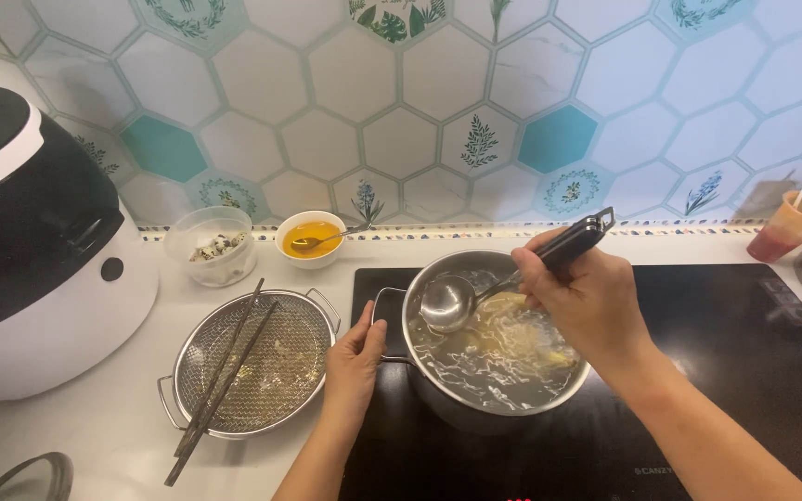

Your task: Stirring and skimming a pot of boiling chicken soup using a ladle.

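Steel pot (489, 394) on the black cooktop (726, 371), full of bubbling water with pale pieces of food afloat. Left hand (355, 362) against the pot's near-left side, fingers curled about the side handle (382, 311), thumb toward the rim. Right hand (582, 297) above the pot's right half, closed tight around the dark grip of a metal ladle (449, 302), the bowl of it level and just over the water near the left rim. Left of the pot, on the white counter (122, 417), a wire-mesh strainer (252, 366) with dark chopsticks (220, 380) laid slantwise across it. Behind, near the tiled wall: a clear tub (211, 243), a small white bowl (312, 239) of orange liquid with a spoon in it. Far left, a black-and-white cooker (39, 241). Far right, a plastic cup (791, 227) with a straw.
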